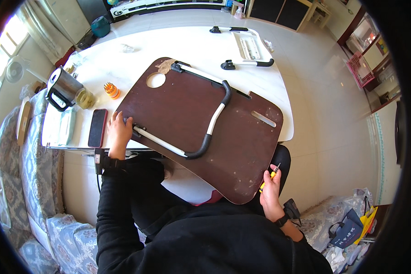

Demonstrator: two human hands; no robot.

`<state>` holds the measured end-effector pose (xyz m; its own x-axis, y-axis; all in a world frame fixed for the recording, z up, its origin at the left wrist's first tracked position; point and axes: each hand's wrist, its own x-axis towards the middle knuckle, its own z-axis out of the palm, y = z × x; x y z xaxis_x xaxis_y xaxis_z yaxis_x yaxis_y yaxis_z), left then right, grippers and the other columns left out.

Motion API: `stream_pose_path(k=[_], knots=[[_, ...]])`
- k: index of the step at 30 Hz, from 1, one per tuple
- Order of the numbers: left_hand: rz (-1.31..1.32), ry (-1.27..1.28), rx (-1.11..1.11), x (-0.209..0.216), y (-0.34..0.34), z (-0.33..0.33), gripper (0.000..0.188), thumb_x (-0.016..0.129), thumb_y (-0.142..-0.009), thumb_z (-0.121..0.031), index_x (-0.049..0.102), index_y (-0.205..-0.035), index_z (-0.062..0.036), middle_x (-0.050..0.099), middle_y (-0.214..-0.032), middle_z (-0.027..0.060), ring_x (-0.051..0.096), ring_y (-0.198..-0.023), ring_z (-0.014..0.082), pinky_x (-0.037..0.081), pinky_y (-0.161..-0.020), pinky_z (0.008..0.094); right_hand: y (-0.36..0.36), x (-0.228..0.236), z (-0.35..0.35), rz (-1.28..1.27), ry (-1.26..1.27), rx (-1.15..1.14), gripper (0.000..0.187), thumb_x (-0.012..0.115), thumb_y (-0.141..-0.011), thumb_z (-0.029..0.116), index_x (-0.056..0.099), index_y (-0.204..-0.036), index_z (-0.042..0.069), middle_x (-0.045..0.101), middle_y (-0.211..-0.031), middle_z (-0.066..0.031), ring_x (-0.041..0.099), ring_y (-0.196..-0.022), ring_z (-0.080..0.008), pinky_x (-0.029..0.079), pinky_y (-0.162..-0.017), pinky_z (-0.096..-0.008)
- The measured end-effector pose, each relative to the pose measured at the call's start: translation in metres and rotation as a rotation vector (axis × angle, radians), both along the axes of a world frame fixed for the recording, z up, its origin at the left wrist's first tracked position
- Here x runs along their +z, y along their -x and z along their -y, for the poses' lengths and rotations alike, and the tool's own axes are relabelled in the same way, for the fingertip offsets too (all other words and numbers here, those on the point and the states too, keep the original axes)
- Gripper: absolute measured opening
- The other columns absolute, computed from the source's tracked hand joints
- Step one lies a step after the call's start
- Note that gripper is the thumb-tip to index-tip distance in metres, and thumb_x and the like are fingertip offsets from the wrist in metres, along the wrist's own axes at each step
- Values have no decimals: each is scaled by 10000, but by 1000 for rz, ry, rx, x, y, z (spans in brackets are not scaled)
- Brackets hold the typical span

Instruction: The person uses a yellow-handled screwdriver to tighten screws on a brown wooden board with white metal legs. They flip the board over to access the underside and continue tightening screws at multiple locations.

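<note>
R hand (271,194) w/ screwdriver (273,174), brn board (182,100)

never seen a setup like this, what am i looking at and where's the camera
There's no machine: these are a person's own bare hands. The one picture comes from a wide fisheye camera on their head, looking down, so edges bend. The left hand is at the edge of a brown board; the right hand holds a yellow screwdriver. A bent tube frame lies across the board, which overhangs the white table. Also on the table: a second frame, phone, orange bit holder and kettle.
</note>
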<state>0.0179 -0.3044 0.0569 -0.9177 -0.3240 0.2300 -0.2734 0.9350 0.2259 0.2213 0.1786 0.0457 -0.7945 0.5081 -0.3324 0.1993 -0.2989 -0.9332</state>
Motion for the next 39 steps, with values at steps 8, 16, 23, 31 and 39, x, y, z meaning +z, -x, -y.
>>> stream_pose_path(k=[8,16,23,31,39], knots=[[68,-173,73,-13,5,4,411,559,-996,-349,626,-1301,-82,601,-1371,111,526,-1285,355,392,-1093,454,10,7,6,1,66,46,98,642,-995,65,594,-1065,16,610,-956,6,555,-829,-83,482,-797,-251],[-72,-336,-977,61,-86,-128,848,857,-720,-430,526,-1429,-104,468,-1513,160,342,-1461,422,245,-1202,577,23,35,-4,-143,-72,63,109,667,-984,94,574,-957,47,534,-864,49,462,-771,-47,407,-710,-228],[-194,-85,-1197,75,-147,-203,626,792,-748,-304,625,-1327,-135,604,-1377,89,565,-1279,300,356,-1159,530,30,75,-4,-253,-127,71,120,667,-986,104,567,-928,72,509,-838,69,430,-739,-21,365,-676,-202],[-497,-187,-1019,98,-149,-202,390,677,-758,-125,715,-1141,-64,701,-1204,115,668,-1141,309,493,-1055,465,14,151,21,-396,-124,130,155,700,-950,107,573,-1015,46,590,-899,38,506,-784,-29,425,-732,-195],[-677,-228,-1055,135,-147,-181,460,740,-673,-179,737,-1092,10,735,-1081,161,717,-1038,337,561,-974,460,34,146,14,-824,2,331,482,648,-982,471,548,-1161,35,665,-902,-53,620,-668,-91,483,-557,-206]])
